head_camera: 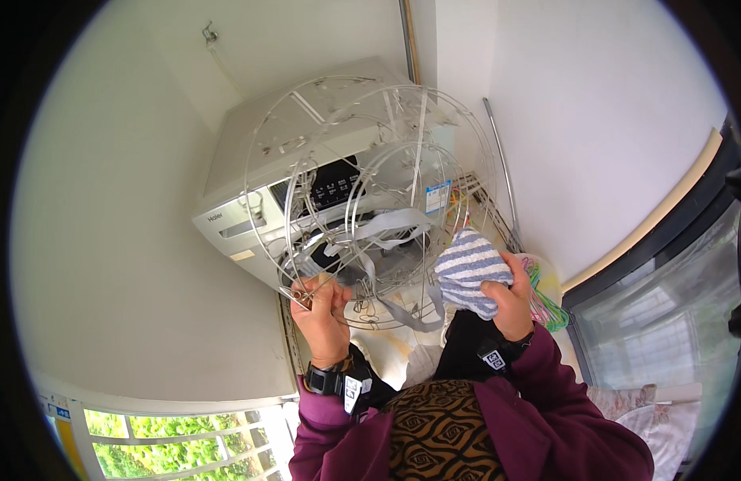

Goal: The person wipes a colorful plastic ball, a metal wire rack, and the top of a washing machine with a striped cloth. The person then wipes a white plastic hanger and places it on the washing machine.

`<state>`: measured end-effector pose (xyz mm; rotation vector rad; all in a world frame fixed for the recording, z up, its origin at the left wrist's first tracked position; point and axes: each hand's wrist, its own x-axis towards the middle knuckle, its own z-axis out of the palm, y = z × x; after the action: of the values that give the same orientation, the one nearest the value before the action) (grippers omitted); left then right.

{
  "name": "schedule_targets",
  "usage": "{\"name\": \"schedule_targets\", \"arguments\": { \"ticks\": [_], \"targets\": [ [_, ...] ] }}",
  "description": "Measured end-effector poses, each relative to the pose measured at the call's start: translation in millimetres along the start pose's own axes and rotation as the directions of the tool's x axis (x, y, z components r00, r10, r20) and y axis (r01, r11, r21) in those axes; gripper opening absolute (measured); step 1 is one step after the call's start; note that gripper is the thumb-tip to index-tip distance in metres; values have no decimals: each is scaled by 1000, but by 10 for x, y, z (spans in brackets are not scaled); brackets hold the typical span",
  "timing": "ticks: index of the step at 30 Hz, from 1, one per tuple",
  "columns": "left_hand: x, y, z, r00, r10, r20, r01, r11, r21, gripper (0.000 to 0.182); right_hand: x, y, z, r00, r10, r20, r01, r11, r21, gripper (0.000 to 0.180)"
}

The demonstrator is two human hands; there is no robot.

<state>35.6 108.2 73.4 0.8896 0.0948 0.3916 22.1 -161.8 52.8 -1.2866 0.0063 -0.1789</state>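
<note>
A round metal wire drying rack with clips hangs in front of me, its rings overlapping the view of the washing machine. At its lower left, my left hand pinches a metal clip on the rack's rim. To the right of the rack, my right hand holds a folded blue-and-white striped cloth between thumb and fingers. Grey fabric straps dangle among the rings, one loop reaching down beside the cloth. Whether the clip in my left hand grips anything is unclear.
Behind the rack stands a Haier front-loading washing machine, its door opening partly hidden. Coloured hangers lie in a light container at the right. A thin pole leans on the wall. A glass door is at right, a barred window lower left.
</note>
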Motion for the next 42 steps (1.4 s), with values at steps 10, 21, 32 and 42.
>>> {"name": "schedule_targets", "arguments": {
  "ticks": [10, 21, 32, 42],
  "targets": [
    [58, 697, 299, 954, 91, 286, -73, 995, -73, 20, -140, -755, -314, 884, -265, -384, 342, 929, 145, 58],
    [301, 1555, 1122, 909, 194, 369, -284, 936, 208, 15, -223, -908, -717, 940, -237, -246, 292, 932, 216, 55],
    [-93, 1737, 1692, 848, 156, 507, -318, 914, 250, 20, -440, -855, -1087, 973, -227, 43, 227, 974, 22, 52],
    [-618, 1632, 1940, 769, -121, 627, -57, 965, 256, 21, -639, -1077, -834, 863, -71, 501, 225, 940, -255, 42]
  ]
}}
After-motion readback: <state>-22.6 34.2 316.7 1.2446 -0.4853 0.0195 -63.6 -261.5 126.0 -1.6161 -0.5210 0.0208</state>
